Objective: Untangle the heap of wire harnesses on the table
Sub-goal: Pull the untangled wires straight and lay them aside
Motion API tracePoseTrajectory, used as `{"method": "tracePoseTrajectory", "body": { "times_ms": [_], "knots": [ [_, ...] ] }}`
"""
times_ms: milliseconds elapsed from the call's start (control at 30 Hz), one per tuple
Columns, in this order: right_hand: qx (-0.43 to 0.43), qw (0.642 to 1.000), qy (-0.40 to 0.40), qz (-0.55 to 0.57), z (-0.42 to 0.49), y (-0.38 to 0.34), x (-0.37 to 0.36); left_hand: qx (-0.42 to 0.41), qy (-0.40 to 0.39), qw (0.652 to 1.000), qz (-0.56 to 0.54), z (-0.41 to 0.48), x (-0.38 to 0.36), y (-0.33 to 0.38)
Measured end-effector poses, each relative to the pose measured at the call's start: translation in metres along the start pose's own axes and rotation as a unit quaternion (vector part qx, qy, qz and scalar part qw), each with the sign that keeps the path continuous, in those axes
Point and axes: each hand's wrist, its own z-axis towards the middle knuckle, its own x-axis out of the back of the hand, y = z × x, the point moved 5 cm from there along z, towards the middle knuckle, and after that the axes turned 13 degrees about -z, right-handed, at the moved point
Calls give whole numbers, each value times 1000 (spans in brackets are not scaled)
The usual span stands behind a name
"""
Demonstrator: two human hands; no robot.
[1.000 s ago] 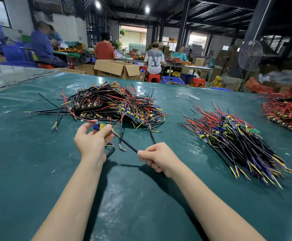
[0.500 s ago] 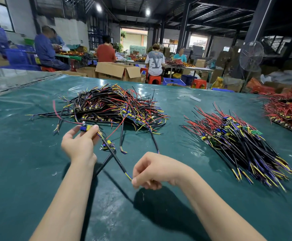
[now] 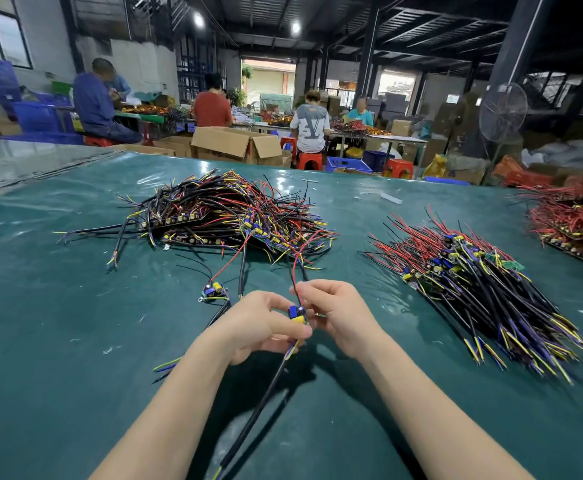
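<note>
Bare stretch of the dark green glossy table cover [image 3: 58,323] lies left of and nearer the person than the tangled heap of black, red and yellow wire harnesses [image 3: 227,216]. This is the widest free room for laying things out.

- Heap sits mid-table, with stray ends fanning out to its left.
- On the near side of the heap, just apart from it, lies a loose harness with a small board carrying blue and yellow capacitors [image 3: 215,291]. A sweeping left forearm could drag it back into the strands.
- Left hand [image 3: 259,323], nearer than the heap: fingers curled, gripping a second small capacitor board [image 3: 297,313]. Its thick black cable [image 3: 259,400] trails toward the person.
- Right hand [image 3: 335,313], touching the left: fingertips pinch the thin red and black leads that rise from the board toward the heap.
- Risk: those leads may be caught among the heap's near strands. A hard tug could pull the heap along, tighten a knot, or strain the joints at the board.
- Right of the heap, well apart, lies a combed bundle of black, purple and red harnesses [image 3: 473,278]. A clear lane runs between the two.
- Farthest right of the heap is a mostly red wire pile [image 3: 574,223].
- Table's near edge is out of view.
</note>
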Motion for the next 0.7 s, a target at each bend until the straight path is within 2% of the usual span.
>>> {"method": "tracePoseTrajectory", "body": {
  "times_ms": [100, 200, 367, 467, 600, 700],
  "knots": [
    [-33, 999, 10, 8, -2, 5, 2, -4, -10, 999, 38, -3, -3, 0],
    [-53, 997, 43, 37, -3, 7, 10, -21, 10, 999, 23, -4, -3, 3],
    [-34, 998, 56, -11, -4, 1, 17, -92, 85, 992, 2, -5, 8, 11],
    [-35, 997, 57, -29, -3, 0, 19, -108, 95, 990, -3, -6, 10, 12],
    [-27, 995, 83, 41, -3, 4, 21, -126, 84, 988, -15, -7, 9, 14],
    [-10, 992, 123, 41, -1, 4, 22, -125, 79, 989, -14, -6, 8, 15]
  ]
}}
